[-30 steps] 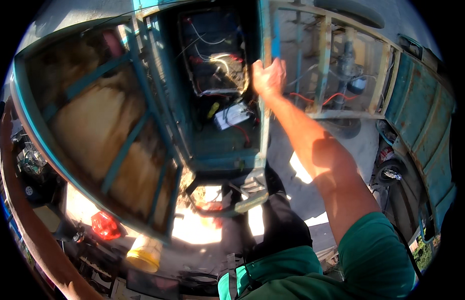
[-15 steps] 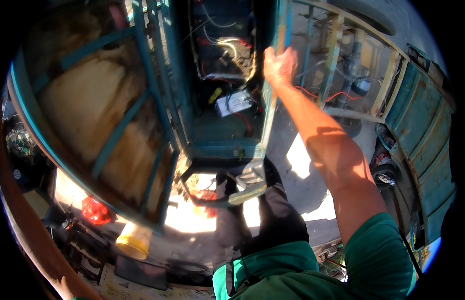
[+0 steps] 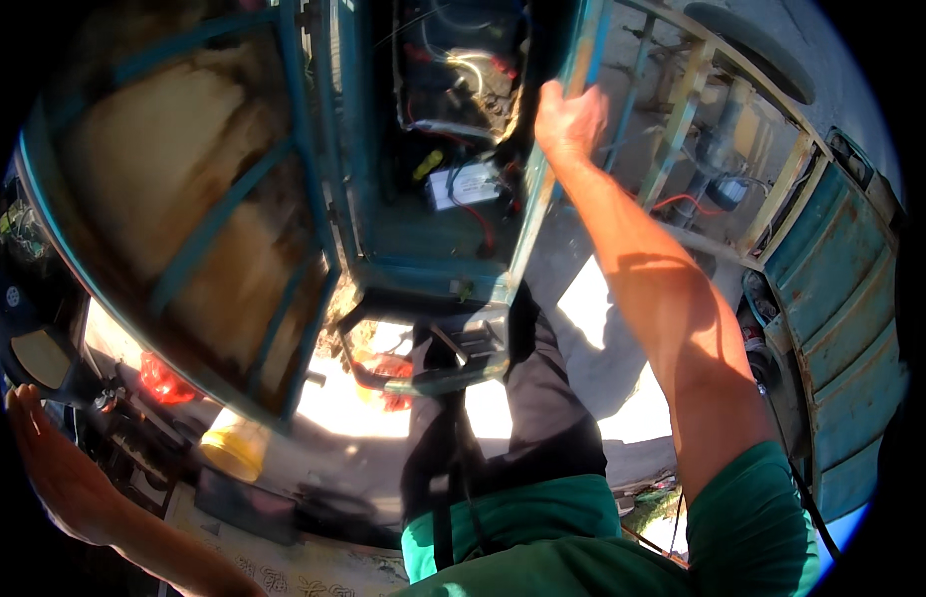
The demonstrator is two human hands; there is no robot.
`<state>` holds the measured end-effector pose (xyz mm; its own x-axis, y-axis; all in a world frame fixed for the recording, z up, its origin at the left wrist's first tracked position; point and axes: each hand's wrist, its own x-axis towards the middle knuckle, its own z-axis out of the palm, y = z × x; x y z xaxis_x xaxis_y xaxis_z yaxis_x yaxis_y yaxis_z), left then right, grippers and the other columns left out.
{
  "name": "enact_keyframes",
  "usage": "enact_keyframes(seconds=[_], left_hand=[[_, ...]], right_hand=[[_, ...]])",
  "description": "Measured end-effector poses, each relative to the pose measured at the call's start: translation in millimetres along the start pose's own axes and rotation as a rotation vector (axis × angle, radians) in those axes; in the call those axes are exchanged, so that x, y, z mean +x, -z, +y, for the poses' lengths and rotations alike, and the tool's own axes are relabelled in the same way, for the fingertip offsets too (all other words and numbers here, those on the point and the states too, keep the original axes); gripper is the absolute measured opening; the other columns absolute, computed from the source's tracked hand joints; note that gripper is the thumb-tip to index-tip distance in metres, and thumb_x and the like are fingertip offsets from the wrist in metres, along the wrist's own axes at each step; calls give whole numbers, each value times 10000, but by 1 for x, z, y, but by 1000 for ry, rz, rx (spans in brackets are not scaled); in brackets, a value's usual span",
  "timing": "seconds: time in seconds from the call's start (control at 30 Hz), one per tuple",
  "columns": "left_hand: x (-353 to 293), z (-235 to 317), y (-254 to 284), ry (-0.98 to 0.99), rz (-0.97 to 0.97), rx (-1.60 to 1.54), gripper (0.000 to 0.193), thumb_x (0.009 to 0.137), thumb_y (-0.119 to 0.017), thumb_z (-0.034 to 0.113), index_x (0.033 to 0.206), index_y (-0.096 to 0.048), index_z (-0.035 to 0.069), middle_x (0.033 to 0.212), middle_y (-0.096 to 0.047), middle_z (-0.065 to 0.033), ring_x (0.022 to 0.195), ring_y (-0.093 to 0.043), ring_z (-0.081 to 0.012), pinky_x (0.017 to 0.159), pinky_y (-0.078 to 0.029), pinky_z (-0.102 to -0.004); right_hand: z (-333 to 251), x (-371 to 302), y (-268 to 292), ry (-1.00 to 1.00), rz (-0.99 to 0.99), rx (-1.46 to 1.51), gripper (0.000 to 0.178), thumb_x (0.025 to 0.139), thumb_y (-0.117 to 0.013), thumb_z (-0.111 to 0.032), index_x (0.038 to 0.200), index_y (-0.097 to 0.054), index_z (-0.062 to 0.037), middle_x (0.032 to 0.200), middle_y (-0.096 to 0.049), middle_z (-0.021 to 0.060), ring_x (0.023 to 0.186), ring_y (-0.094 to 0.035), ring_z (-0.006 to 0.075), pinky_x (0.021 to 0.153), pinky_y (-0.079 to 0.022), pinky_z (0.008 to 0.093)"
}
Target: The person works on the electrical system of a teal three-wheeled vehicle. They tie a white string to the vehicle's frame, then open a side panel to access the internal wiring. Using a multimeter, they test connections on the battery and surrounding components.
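Teal-painted metal upright runs just ahead of the person, and the right hand grips it, fingers curled around its edge. Well apart at the far left, the left hand is held out with straightened fingers, nearest a black, tan-topped seat. Between the upright and a brown-stained panel with teal ribs, a white rectangular box lies beside a thin red wire.

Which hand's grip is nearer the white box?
Right. The right grip is on the post, ahead and right of the white box; the left grip is farther, lower left.
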<state>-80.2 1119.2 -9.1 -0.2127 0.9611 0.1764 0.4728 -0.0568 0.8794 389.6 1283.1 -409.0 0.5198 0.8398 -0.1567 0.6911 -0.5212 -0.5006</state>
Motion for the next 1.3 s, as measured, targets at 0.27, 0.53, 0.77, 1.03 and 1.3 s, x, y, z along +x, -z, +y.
enact_keyframes(seconds=[0.27, 0.53, 0.77, 1.03, 1.3], left_hand=[[-147, -18, -270, 870, -34, -292, 335, 929, -622, 174, 1193, -586, -29, 1036, -658, -128, 954, -629, -198, 888, -484, -343], [-171, -227, -456, 1183, -427, -115, 269, 924, -649, 252, 1096, -663, 45, 924, -688, -63, 819, -615, -111, 683, -470, -266], [-164, -274, -518, 799, -534, 16, 463, 904, -642, 293, 1262, -577, 6, 1109, -679, -196, 1033, -655, -311, 878, -498, -360], [-177, -322, -580, 998, -239, -206, 564, 852, -689, 295, 1309, -550, -3, 1165, -662, -193, 1057, -639, -283, 892, -493, -367], [-174, -336, -586, 1090, -401, -333, 480, 819, -726, 306, 1180, -648, -1, 1068, -691, -160, 972, -636, -236, 826, -495, -357]], right_hand=[[0, 0, -1, 18, 4, 15, 518, 820, -579, -403, 1059, -546, 56, 1146, -548, 240, 1102, -540, 408, 937, -439, 490], [8, 10, -5, 71, 28, 77, 583, 785, -592, -412, 1057, -556, 103, 1134, -555, 290, 1108, -533, 434, 971, -409, 495], [49, 8, -4, 103, -17, 56, 489, 861, -654, -333, 1131, -572, 66, 1050, -647, 278, 1012, -621, 398, 903, -462, 466], [42, -14, -9, 166, -33, 168, 353, 887, -613, -285, 1035, -589, 35, 898, -642, 168, 851, -618, 287, 767, -477, 418], [33, -14, -2, 178, -94, 258, 173, 894, -581, -172, 862, -597, -2, 708, -544, 41, 649, -523, 170, 595, -427, 366]])
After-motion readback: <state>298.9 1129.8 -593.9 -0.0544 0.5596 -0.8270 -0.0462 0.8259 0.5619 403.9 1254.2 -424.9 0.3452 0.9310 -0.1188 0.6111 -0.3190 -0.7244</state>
